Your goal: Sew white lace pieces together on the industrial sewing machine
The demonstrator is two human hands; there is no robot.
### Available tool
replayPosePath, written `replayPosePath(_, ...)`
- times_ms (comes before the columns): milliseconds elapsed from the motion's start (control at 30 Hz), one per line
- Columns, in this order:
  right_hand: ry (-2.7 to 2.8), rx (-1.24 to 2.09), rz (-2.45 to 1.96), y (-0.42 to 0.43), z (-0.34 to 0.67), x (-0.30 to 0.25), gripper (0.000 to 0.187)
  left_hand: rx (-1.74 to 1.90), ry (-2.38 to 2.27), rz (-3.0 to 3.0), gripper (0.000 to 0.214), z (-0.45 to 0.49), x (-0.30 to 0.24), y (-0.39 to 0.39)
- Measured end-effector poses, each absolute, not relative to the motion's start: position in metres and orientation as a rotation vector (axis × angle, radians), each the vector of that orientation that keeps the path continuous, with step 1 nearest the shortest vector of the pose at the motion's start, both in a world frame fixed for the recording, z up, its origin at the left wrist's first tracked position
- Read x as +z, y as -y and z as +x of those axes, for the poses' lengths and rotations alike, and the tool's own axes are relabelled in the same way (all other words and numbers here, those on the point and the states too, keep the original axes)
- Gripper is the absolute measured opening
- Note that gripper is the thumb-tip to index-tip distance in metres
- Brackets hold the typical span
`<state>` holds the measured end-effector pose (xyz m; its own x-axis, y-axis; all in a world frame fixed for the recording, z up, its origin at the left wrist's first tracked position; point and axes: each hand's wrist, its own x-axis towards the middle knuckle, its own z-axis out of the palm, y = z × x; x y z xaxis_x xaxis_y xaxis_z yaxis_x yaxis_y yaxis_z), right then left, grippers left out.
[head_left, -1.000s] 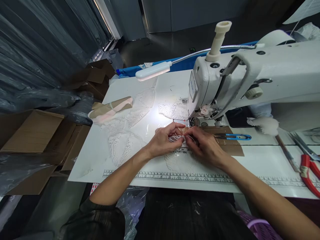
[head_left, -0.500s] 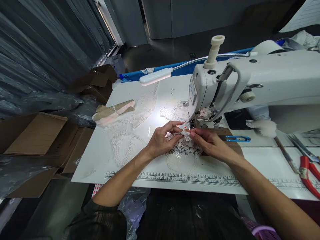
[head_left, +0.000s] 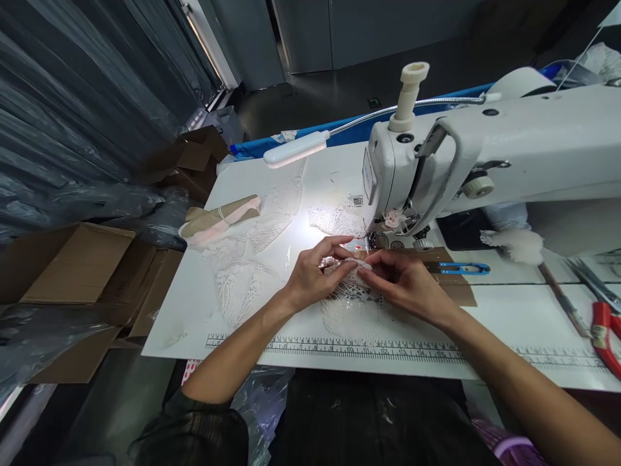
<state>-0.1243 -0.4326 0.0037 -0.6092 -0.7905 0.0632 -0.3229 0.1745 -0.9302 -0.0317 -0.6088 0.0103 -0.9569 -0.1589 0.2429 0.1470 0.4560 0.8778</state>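
At the far left, open cardboard boxes [head_left: 77,265] stand beside the white table [head_left: 174,317]. On its left part lie a brown-and-pink roll [head_left: 226,219] with a band around it and, near it, flat white lace [head_left: 245,291]. Next comes the left hand [head_left: 313,272], thumb and fingertips nearly together, pinching the edge of a white lace piece [head_left: 352,314]. That piece lies on the table just in front of the sewing machine [head_left: 388,162], its upper edge raised between the 2 hands. The right hand [head_left: 412,285] pinches the same edge, fingers curled. Right of it, blue snips [head_left: 464,268] lie partly on brown card [head_left: 460,294]; red-handled scissors [head_left: 603,327] lie at the far right.
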Motion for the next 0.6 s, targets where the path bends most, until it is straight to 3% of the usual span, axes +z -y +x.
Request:
replayPosePath(167,-2.216,-1.427,-1.241,0.433,-0.122,-0.003,0.018,-1.377,2.467,-0.021,0.035,-0.029,0.013,0.606)
replayPosePath(333,-2.643,-1.188,-1.708,0.431,-0.123,-0.010,0.017,-1.257,2.480,0.017,0.040,-0.026,0.022,0.609)
replayPosePath(467,-2.800,-1.059,-1.919,0.429,-0.124,-0.012,0.014,-1.625,2.480,0.133,0.047,-0.023,0.023,0.605)
replayPosePath(600,-2.858,-0.965,-2.019,0.430,-0.122,-0.014,0.013,-2.018,2.222,0.333,0.032,-0.024,0.019,0.596)
